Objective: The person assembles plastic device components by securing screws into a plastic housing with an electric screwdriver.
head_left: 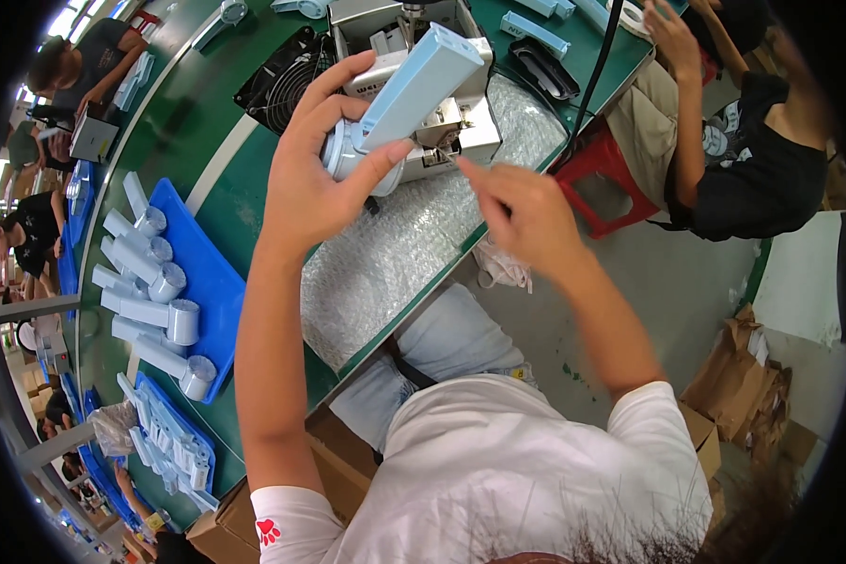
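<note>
My left hand (pixel 315 169) is closed round a light-blue plastic housing (pixel 423 80) with a round head and a long, boxy handle. The handle points up and to the right, in front of a metal bench machine (pixel 479 117). My thumb presses near where the handle meets the head. My right hand (pixel 526 211) is closed just right of the housing, its thumb and index finger together near the machine's front mechanism (pixel 442 141). The hand is slightly blurred, and anything small between the fingertips cannot be made out.
Bubble wrap (pixel 376 282) covers the green bench's near edge. Blue trays (pixel 218 324) at left hold several similar housings (pixel 164 315). A black fan (pixel 287 85) stands beside the machine. A black cable (pixel 597 80) hangs at right, near a red stool (pixel 606 183) and a seated person (pixel 761 160).
</note>
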{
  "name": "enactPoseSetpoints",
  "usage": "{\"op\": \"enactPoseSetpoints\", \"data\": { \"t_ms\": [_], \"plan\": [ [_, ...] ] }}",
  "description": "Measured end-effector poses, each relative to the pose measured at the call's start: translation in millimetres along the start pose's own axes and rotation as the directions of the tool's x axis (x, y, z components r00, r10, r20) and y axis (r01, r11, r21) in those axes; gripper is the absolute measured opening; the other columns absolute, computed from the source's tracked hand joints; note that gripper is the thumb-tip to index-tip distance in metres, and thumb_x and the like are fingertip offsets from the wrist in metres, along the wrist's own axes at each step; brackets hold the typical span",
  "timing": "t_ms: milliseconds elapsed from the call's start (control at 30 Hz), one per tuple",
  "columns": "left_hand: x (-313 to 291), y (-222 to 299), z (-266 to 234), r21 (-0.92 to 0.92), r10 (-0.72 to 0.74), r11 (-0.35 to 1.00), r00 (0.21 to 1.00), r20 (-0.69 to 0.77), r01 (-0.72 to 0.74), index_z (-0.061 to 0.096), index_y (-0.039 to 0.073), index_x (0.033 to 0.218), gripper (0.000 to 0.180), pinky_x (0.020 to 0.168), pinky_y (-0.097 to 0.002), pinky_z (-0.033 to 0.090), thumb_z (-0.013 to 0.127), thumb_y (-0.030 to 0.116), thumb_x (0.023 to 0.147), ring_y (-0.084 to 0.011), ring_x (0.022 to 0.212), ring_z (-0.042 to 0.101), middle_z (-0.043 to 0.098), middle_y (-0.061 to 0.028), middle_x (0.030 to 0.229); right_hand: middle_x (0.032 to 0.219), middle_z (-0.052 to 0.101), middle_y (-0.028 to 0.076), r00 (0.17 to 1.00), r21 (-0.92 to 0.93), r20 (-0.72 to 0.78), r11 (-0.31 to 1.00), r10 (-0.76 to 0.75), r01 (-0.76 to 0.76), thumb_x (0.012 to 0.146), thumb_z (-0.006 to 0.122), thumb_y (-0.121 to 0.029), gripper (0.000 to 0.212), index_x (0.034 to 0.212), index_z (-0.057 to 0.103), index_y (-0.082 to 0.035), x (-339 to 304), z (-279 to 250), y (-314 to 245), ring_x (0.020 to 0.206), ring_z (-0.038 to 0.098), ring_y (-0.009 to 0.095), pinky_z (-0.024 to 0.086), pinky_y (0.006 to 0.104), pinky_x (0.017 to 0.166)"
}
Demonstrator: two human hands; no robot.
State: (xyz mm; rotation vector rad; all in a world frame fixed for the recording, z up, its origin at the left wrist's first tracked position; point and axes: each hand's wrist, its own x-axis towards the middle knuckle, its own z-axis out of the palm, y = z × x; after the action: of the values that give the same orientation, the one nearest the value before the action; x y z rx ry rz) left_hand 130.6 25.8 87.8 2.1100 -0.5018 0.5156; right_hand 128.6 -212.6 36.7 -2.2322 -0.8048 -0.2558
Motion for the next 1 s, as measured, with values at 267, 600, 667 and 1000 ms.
{"op": "enactPoseSetpoints", "data": {
  "t_ms": [267,600,667,1000],
  "plan": [
    [-2,4,-2,0.044,-0.049,0.998,0.999,0.010,0.048,0.061,0.001,0.087,0.029,0.096,-0.0354,0.042,0.078,0.020,0.072,-0.0265,0.116,0.054,0.051,-0.0117,0.137,0.073,0.063,0.010,0.981,0.224,0.139,0.969,-0.136,0.102,0.079,0.065,0.000,0.023,0.101,0.071,-0.004,-23,-38,0,0.060,0.059,0.025,0.046,0.0321,0.054],
    [-91,38,-20,-0.138,-0.387,0.922,0.877,-0.283,0.362,0.057,0.002,0.100,0.032,0.087,-0.0310,0.044,0.075,0.012,0.075,-0.0185,0.097,0.058,0.060,-0.0120,0.109,0.089,0.063,0.009,0.886,0.196,-0.332,0.895,-0.323,0.400,0.075,0.070,-0.001,0.021,0.096,0.066,-0.003,18,20,-32,0.083,0.062,0.025,0.051,0.0323,0.073],
    [-120,48,-5,-0.058,-0.500,0.852,0.778,-0.380,0.520,0.058,0.002,0.100,0.031,0.085,-0.0312,0.045,0.075,0.012,0.076,-0.0183,0.092,0.057,0.061,-0.0109,0.101,0.102,0.063,0.008,0.847,0.329,-0.521,0.891,-0.105,0.313,0.077,0.068,0.003,0.027,0.104,0.062,0.002,36,-6,-18,0.094,0.060,0.018,0.048,0.0304,0.081],
    [-163,39,33,-0.186,-0.517,0.856,0.794,-0.321,0.482,0.058,0.002,0.100,0.034,0.090,-0.0350,0.045,0.078,0.016,0.076,-0.0263,0.101,0.060,0.062,-0.0154,0.108,0.096,0.058,0.009,0.798,0.704,-0.599,0.515,0.061,0.489,0.095,0.052,-0.046,0.054,0.121,0.050,0.001,145,-108,-75,0.077,0.056,0.019,0.046,0.0297,0.066]
  ]
}}
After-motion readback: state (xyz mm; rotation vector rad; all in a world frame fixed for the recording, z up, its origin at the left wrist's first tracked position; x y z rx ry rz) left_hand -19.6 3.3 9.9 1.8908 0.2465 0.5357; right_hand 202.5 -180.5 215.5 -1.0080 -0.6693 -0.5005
